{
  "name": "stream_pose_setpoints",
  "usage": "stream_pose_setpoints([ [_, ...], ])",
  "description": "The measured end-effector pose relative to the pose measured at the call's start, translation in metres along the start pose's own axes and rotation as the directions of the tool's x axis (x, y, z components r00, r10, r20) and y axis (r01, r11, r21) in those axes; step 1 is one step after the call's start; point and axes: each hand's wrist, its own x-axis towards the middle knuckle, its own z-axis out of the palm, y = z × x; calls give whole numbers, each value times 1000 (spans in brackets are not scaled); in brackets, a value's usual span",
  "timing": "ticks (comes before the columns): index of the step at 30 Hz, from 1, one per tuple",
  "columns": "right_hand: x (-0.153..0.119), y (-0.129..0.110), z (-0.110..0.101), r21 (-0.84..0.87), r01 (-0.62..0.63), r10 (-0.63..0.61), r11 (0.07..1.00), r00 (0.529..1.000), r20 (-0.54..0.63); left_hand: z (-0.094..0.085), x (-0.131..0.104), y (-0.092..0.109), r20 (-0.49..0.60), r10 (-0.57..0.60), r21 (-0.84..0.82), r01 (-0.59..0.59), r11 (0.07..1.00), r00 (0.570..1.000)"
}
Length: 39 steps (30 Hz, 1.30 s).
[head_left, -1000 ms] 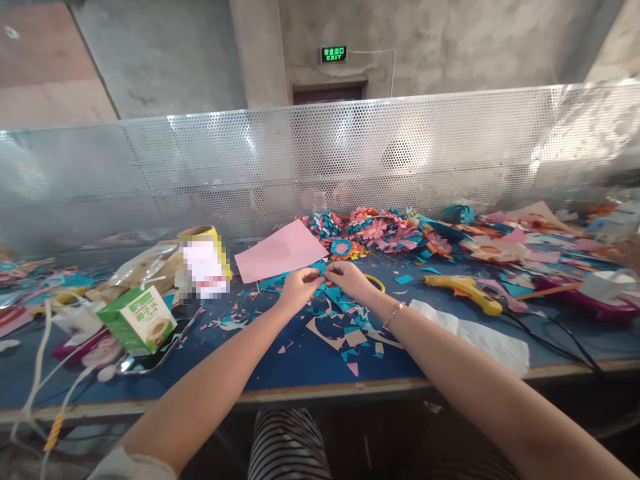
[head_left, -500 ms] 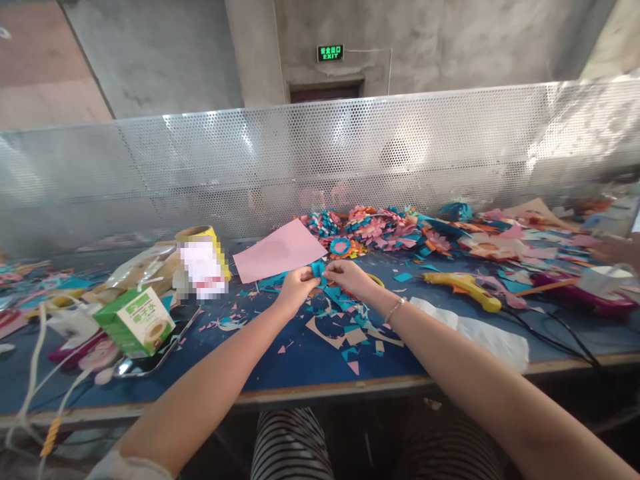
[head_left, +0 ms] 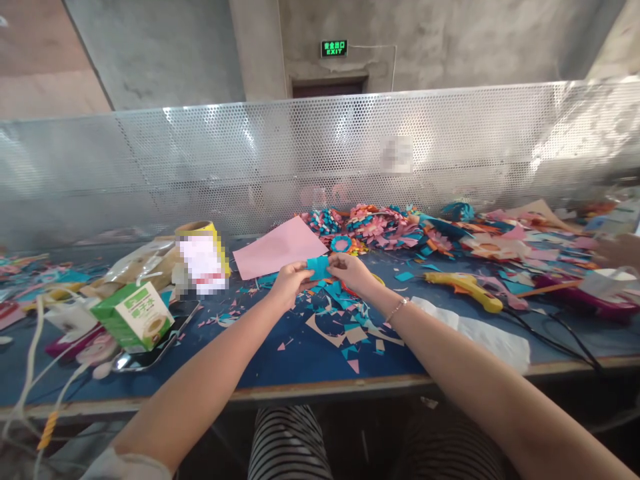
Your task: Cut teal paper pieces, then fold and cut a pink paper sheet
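Above scraps (head_left: 355, 335), 2 hands (head_left: 288, 284) (head_left: 354, 273) pinch blue paper (head_left: 317, 268).

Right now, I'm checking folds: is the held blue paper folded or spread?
Seemingly spread: blue paper shows a broad face between left hand and right hand; its back is hidden.

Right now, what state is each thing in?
Left hand: gripping blue paper piece
Right hand: gripping its other end
Blue paper piece: held between both hands
Pink paper sheet: unheld, looks uncut
Paper flowers: heaped
Yellow glue gun: lying down, unheld; power can't be told
Green drink carton: standing
Exit sign: lit
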Motion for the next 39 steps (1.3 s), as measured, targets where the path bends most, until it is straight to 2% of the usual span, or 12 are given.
stream_pose_setpoints([
  [5,2,2,0,5,66,-66,998,997,-50,0,1,1,-49,-11,-48,9,999,999],
  [9,2,2,-1,-30,135,-136,990,990,-44,0,1,3,2,0,-35,0,999,1000],
  [15,-4,-4,-2,-189,223,-238,956,969,-63,1,-1,5,48,88,-68,-84,994,995],
  [20,-9,-10,-2,-242,263,-279,934,960,-35,2,-4,6,32,160,52,-162,985,987],
  [23,-10,-13,-2,-276,289,-309,917,951,-31,3,-5,6,14,157,90,-157,983,988],
  [30,-13,-21,-3,-419,429,-483,800,875,-27,6,-6,4,19,126,4,-126,992,992],
  [39,-16,-19,0,-408,520,-582,751,812,-36,11,-12,3,19,169,-108,-166,980,985],
])
